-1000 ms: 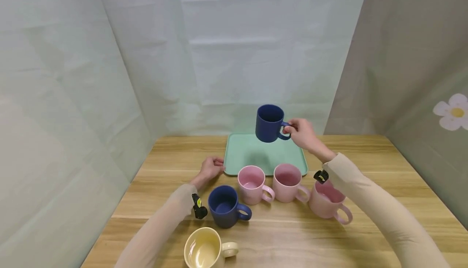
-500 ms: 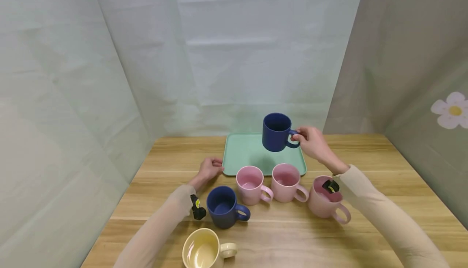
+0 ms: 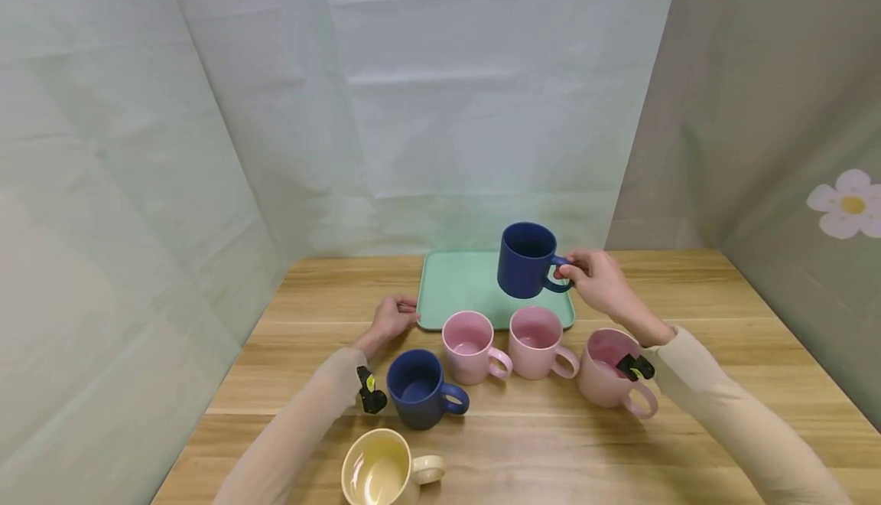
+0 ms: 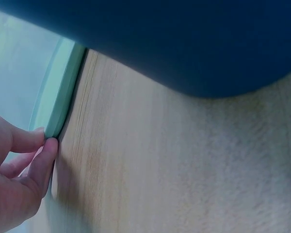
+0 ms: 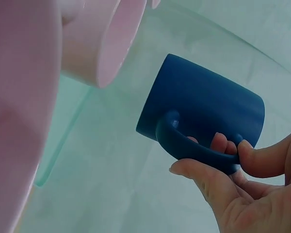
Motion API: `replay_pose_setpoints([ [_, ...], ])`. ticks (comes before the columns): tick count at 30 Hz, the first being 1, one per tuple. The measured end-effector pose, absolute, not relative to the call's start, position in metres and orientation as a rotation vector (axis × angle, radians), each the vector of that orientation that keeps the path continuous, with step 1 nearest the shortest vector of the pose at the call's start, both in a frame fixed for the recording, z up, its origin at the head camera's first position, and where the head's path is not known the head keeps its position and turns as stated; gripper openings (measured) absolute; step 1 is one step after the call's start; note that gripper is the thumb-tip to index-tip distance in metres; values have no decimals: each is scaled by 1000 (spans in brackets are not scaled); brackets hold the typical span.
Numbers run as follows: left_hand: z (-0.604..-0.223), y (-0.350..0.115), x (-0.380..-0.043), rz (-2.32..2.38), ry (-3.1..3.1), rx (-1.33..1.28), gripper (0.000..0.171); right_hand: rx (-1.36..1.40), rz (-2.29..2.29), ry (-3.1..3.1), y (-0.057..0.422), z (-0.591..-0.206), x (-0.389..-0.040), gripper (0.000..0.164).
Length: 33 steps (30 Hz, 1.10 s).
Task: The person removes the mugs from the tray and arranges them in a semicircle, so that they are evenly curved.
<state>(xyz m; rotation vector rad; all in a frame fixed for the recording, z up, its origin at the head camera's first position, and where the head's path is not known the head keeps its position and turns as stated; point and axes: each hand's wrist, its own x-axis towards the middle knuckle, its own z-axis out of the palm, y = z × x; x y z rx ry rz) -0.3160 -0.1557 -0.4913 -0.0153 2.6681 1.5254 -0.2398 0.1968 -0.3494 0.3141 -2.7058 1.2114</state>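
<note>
My right hand (image 3: 604,281) grips a dark blue mug (image 3: 523,269) by its handle, holding it upright in the air over the right part of a mint-green tray (image 3: 450,285). Fingers curl through the handle (image 5: 199,151) in the right wrist view. At the tray's near left corner, my left hand (image 3: 394,316) pinches the rim (image 4: 58,92) between thumb and fingertips. Two pink mugs (image 3: 469,356) (image 3: 535,352) stand along the tray's near edge, and a third pink mug (image 3: 602,379) is farther right, partly covered by the right wrist's camera.
Another dark blue mug (image 3: 416,398) stands beside the left forearm, with a yellow mug (image 3: 377,474) nearer the front. All stand on a wooden table (image 3: 523,444). Pale cloth (image 3: 482,107) hangs behind and at both sides.
The held blue mug has come down, nearer and slightly to the right with my right hand. My left hand stays at the tray corner.
</note>
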Motion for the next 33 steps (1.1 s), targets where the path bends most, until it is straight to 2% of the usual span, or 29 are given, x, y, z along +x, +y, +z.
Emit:
replay_pose_setpoints([
  [33,-491,-157,-320,1544,2658,-22,28,293,1195,-2746,239,-337,-181,20],
])
